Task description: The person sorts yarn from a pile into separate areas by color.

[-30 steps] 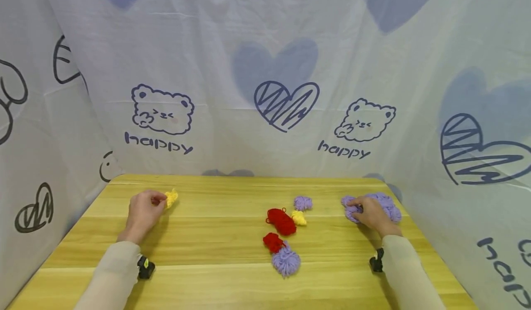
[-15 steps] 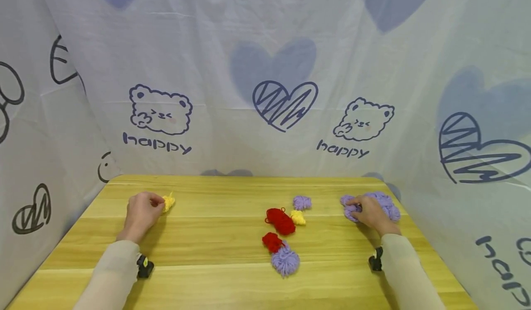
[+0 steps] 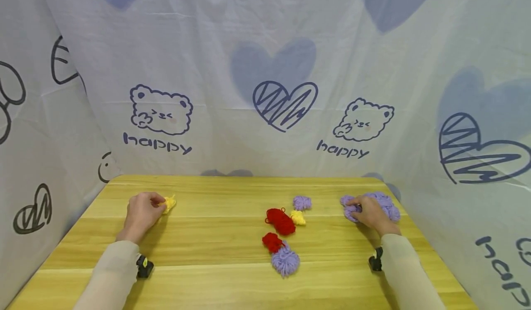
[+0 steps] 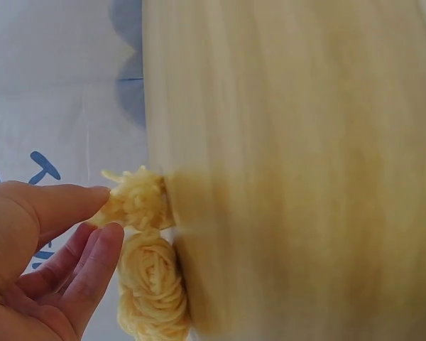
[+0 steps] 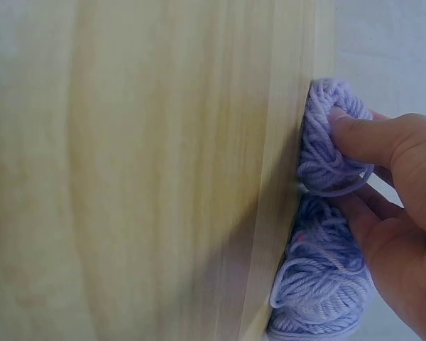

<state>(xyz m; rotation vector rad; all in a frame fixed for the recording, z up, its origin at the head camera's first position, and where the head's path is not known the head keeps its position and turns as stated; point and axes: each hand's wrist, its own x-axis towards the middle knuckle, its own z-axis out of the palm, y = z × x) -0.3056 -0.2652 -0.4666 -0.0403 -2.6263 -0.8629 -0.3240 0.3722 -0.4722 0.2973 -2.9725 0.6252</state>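
At the table's far left, my left hand (image 3: 143, 211) pinches a small yellow yarn bundle (image 4: 138, 199) between thumb and fingers. A larger wound yellow yarn bundle (image 4: 153, 288) lies right beside it in the left wrist view; the hand hides it in the head view. On the far right, my right hand (image 3: 372, 215) grips a purple yarn bundle (image 5: 323, 153), thumb pressed on its strands. Another purple bundle (image 5: 319, 295) lies next to that one, under the fingers in the right wrist view. More purple yarn (image 3: 386, 205) shows behind the hand.
Mid-table lie a small purple bundle (image 3: 302, 202), a yellow one (image 3: 297, 217), a large red one (image 3: 281, 221), a smaller red one (image 3: 272, 242) and a round purple one (image 3: 286, 260). A printed white cloth (image 3: 224, 130) hangs around the wooden table (image 3: 207, 245).
The yellow yarn bundle in my left hand has come slightly down and nearer. My right hand stays at the purple yarn, and the bundles mid-table have not moved.
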